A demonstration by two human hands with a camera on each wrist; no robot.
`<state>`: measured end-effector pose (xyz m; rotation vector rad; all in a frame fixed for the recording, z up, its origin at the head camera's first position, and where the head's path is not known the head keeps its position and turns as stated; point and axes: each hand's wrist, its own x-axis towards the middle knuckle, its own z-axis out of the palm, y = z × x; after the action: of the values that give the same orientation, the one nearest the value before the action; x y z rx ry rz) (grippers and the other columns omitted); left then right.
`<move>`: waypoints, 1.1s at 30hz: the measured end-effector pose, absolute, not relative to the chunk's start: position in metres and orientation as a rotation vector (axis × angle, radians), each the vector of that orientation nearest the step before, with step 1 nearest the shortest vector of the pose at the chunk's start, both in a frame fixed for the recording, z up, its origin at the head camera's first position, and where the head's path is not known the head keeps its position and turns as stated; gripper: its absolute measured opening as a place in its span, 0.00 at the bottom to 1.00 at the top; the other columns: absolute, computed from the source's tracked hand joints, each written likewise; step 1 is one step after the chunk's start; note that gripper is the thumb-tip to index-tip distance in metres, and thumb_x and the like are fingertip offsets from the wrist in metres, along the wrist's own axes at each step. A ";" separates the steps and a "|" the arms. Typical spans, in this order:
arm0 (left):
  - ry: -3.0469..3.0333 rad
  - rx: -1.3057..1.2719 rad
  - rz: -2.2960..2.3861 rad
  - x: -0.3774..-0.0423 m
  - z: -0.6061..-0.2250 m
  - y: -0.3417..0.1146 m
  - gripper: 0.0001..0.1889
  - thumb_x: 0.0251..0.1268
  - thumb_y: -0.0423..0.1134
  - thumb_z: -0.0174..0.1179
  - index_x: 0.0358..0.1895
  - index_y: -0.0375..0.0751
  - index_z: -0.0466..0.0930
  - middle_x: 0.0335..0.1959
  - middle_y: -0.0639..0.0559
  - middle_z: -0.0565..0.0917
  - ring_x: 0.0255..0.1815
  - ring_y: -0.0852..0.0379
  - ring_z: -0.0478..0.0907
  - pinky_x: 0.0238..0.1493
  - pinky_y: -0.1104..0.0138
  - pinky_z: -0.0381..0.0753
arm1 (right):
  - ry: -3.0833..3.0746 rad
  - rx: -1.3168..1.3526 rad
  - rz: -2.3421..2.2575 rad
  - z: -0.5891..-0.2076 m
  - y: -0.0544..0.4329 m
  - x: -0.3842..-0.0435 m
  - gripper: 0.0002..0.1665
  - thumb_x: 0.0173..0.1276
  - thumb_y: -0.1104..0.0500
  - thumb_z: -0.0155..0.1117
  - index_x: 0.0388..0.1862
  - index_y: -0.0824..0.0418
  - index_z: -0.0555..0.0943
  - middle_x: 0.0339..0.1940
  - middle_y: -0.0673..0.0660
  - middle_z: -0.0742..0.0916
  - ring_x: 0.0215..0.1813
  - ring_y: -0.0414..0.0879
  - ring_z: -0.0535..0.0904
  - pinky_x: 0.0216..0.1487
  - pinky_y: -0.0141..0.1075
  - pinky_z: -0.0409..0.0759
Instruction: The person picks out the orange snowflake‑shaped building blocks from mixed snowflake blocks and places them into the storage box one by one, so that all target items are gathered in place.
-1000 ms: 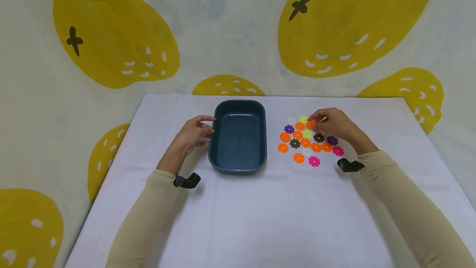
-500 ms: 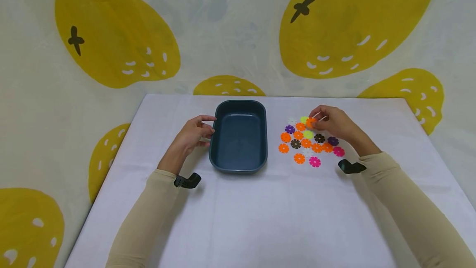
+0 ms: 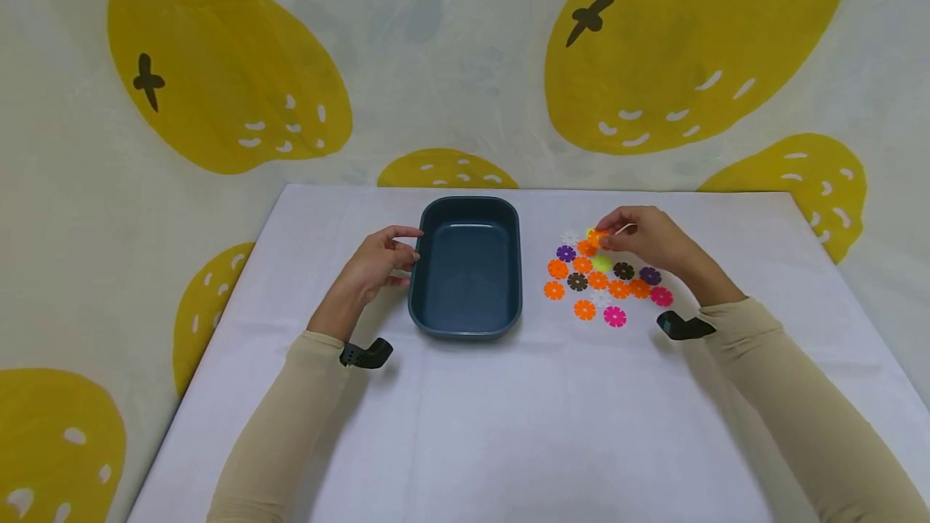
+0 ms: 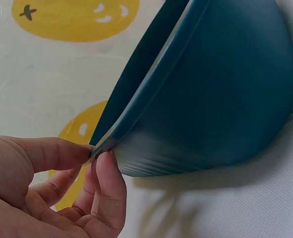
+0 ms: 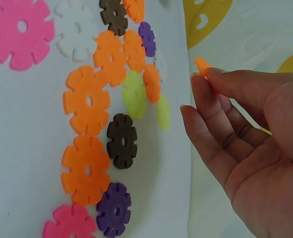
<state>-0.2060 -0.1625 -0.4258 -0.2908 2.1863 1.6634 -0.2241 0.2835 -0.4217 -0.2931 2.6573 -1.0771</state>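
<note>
A dark blue-green plastic tub point(image 3: 468, 281) stands on the white table, left of the loose plastic snowflake discs. My left hand point(image 3: 374, 265) is at its left side; in the left wrist view, the thumb and fingers pinch the tub's rim point(image 4: 156, 74). With thumb and fingertips, my right hand point(image 3: 650, 240) pinches an orange snowflake disc point(image 5: 201, 64), held up over the far part of the spread. Beneath and around that hand lie several discs, among them a yellow-green disc point(image 5: 135, 94), a dark brown disc point(image 5: 121, 141) and a purple disc point(image 5: 113, 210).
More slotted discs are spread flat right of the tub, including a pink disc point(image 3: 614, 316), a white disc point(image 5: 77, 29) and several orange ones. A white cloth covers the table point(image 3: 465, 426). Behind it hangs a pale backdrop point(image 3: 450, 63) with large yellow fruit shapes.
My right hand has raised the orange disc from the spread and shifted it slightly left, over the far discs. My left hand and the tub have stayed in place.
</note>
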 end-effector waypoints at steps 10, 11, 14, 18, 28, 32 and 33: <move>2.189 -0.297 1.660 -0.205 -0.426 -0.163 0.20 0.73 0.34 0.59 0.64 0.56 0.77 0.50 0.43 0.77 0.47 0.44 0.79 0.39 0.61 0.86 | 2.642 -0.341 -1.116 -0.410 0.273 -0.220 0.16 0.73 0.61 0.64 0.58 0.62 0.82 0.50 0.62 0.85 0.50 0.55 0.82 0.52 0.39 0.84; 2.187 -0.299 1.663 -0.205 -0.426 -0.163 0.20 0.73 0.34 0.59 0.64 0.56 0.77 0.50 0.43 0.77 0.47 0.44 0.79 0.39 0.60 0.86 | 2.636 -0.349 -1.126 -0.408 0.271 -0.219 0.16 0.73 0.61 0.64 0.58 0.63 0.82 0.51 0.62 0.86 0.50 0.56 0.82 0.51 0.37 0.84; 2.186 -0.298 1.665 -0.205 -0.426 -0.162 0.20 0.73 0.34 0.59 0.64 0.56 0.77 0.50 0.43 0.77 0.47 0.44 0.79 0.40 0.60 0.86 | 2.634 -0.369 -1.134 -0.403 0.266 -0.216 0.16 0.73 0.60 0.64 0.57 0.62 0.83 0.50 0.61 0.86 0.51 0.58 0.82 0.48 0.29 0.81; 2.190 -0.296 1.662 -0.206 -0.425 -0.162 0.20 0.73 0.35 0.59 0.64 0.56 0.77 0.49 0.43 0.77 0.46 0.44 0.79 0.40 0.59 0.86 | 2.637 -0.383 -1.135 -0.398 0.259 -0.215 0.16 0.73 0.59 0.64 0.57 0.61 0.83 0.49 0.60 0.87 0.51 0.59 0.83 0.46 0.26 0.79; 2.195 -0.300 1.653 -0.206 -0.424 -0.161 0.20 0.73 0.35 0.59 0.64 0.56 0.77 0.50 0.43 0.77 0.47 0.44 0.79 0.42 0.58 0.86 | 2.640 -0.416 -1.118 -0.391 0.245 -0.214 0.15 0.74 0.60 0.64 0.57 0.60 0.84 0.50 0.59 0.86 0.50 0.57 0.84 0.51 0.36 0.82; 2.196 -0.302 1.655 -0.205 -0.425 -0.161 0.20 0.73 0.35 0.59 0.64 0.56 0.77 0.50 0.43 0.77 0.47 0.44 0.79 0.41 0.59 0.86 | 2.616 -0.410 -1.153 -0.390 0.240 -0.215 0.14 0.73 0.59 0.65 0.55 0.58 0.85 0.49 0.57 0.87 0.50 0.59 0.84 0.52 0.40 0.84; 2.195 -0.301 1.655 -0.205 -0.425 -0.161 0.20 0.73 0.34 0.59 0.64 0.56 0.77 0.50 0.43 0.77 0.47 0.44 0.79 0.40 0.60 0.86 | 2.613 -0.410 -1.157 -0.390 0.238 -0.215 0.14 0.72 0.59 0.65 0.55 0.57 0.85 0.48 0.57 0.87 0.50 0.59 0.84 0.52 0.42 0.84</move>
<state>-0.2052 -0.1613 -0.4248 -0.3005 2.1955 1.6552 -0.2154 0.2382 -0.3903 -0.4102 2.6133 -1.1569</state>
